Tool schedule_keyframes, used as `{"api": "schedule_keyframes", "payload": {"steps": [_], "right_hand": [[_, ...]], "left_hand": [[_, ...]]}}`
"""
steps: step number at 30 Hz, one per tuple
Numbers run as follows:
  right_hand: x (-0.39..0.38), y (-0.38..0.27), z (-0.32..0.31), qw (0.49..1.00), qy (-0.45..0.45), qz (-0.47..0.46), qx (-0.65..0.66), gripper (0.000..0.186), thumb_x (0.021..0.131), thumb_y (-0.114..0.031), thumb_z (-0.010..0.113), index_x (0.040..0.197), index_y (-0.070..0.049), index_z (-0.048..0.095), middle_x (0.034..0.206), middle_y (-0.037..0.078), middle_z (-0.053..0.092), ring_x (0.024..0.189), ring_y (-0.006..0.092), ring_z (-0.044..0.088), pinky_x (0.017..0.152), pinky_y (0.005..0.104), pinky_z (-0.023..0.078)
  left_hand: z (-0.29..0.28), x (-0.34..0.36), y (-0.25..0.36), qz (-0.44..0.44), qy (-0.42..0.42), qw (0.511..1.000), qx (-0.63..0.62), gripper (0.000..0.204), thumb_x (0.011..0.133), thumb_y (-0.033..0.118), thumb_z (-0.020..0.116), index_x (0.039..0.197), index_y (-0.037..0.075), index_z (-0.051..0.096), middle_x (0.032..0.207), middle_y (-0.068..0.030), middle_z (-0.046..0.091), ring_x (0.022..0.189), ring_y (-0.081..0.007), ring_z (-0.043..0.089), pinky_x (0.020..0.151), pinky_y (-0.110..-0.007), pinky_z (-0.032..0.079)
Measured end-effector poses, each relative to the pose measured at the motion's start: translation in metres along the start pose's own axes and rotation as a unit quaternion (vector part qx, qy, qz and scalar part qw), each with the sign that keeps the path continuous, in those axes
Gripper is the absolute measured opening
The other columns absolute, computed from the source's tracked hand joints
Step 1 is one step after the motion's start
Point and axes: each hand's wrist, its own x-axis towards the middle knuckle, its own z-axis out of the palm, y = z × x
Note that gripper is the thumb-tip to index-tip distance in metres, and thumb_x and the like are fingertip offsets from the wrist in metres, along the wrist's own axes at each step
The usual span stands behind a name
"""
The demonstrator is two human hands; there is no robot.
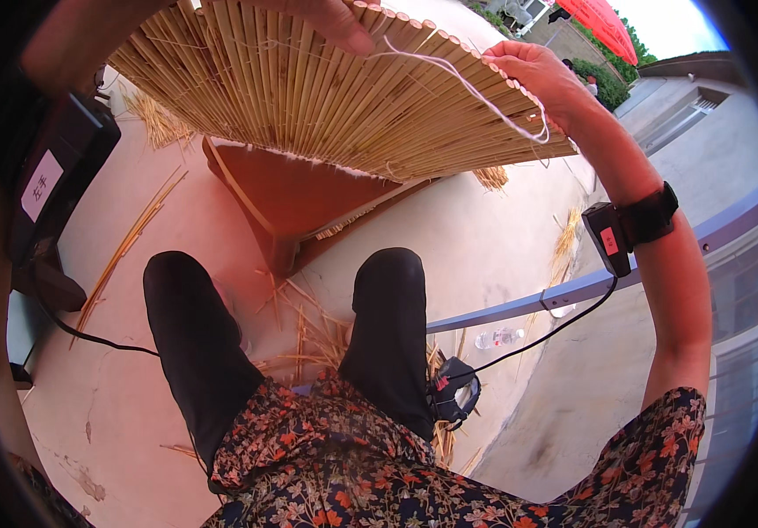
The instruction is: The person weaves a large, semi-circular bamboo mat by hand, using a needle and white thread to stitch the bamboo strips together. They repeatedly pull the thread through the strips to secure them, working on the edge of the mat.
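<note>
Both left hand (pixel 336 22) and right hand (pixel 541 77) pinch the reed mat (pixel 308 97); keep its edge level, white cord (pixel 467 85) untangled.

Below the bare right hand (pixel 533 77), a black strap (pixel 649 216) circled the forearm, bearing a black box (pixel 597 236) with a small reddish label (pixel 608 240) and a thin black cable (pixel 563 327). Farther from that hand, a short dark sleeve (pixel 656 449) carried orange-red and tan leaves, like the shirt (pixel 335 466). Down from the left hand (pixel 330 18), a black casing (pixel 80 145) showed a white label (pixel 42 185). The trousers (pixel 388 326) were plain black.
</note>
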Motion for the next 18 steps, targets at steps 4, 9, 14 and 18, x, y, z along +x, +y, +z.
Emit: {"api": "schedule_keyframes", "payload": {"steps": [4, 9, 14, 18], "right_hand": [[0.003, 0.014, -0.009, 0.998, -0.012, -0.046, -0.045, 0.02, 0.099, -0.017, 0.059, 0.111, -0.003, 0.067, 0.101, 0.006, 0.068, 0.088, 0.0187, 0.063, 0.082, 0.028, 0.05], [0.005, 0.007, -0.025, 0.983, 0.014, 0.013, 0.181, 0.016, 0.103, -0.019, 0.06, 0.106, -0.004, 0.065, 0.087, -0.001, 0.067, 0.07, 0.005, 0.062, 0.065, 0.02, 0.053], [-0.001, -0.018, -0.043, 0.852, -0.035, 0.054, 0.519, 0.018, 0.104, -0.021, 0.059, 0.1, -0.005, 0.064, 0.071, -0.007, 0.056, 0.061, 0.0004, 0.053, 0.056, 0.0175, 0.047], [-0.013, -0.071, -0.104, 0.782, -0.092, -0.076, 0.612, 0.022, 0.109, -0.017, 0.043, 0.109, 0.0, 0.056, 0.079, 0.0, 0.056, 0.065, 0.0109, 0.059, 0.055, 0.0243, 0.055]], "left_hand": [[0.001, -0.002, 0.003, -0.006, 0.005, 1.0, -0.019, 0.033, 0.093, 0.032, 0.075, 0.109, 0.003, 0.075, 0.087, 0.0014, 0.073, 0.078, -0.0084, 0.062, 0.071, -0.029, 0.049], [0.001, -0.013, 0.011, -0.031, -0.023, 0.998, -0.043, 0.03, 0.093, 0.031, 0.075, 0.109, 0.006, 0.076, 0.084, 0.0016, 0.072, 0.076, -0.0087, 0.061, 0.069, -0.029, 0.048], [0.029, -0.021, 0.015, 0.047, -0.002, 0.997, -0.062, 0.028, 0.092, 0.027, 0.075, 0.106, 0.004, 0.075, 0.078, -0.0037, 0.07, 0.07, -0.0093, 0.056, 0.063, -0.032, 0.045], [0.091, -0.049, 0.024, 0.072, 0.206, 0.973, 0.072, 0.028, 0.077, 0.006, 0.079, 0.103, -0.003, 0.073, 0.082, -0.0134, 0.071, 0.073, -0.0251, 0.066, 0.071, -0.033, 0.053]]}}
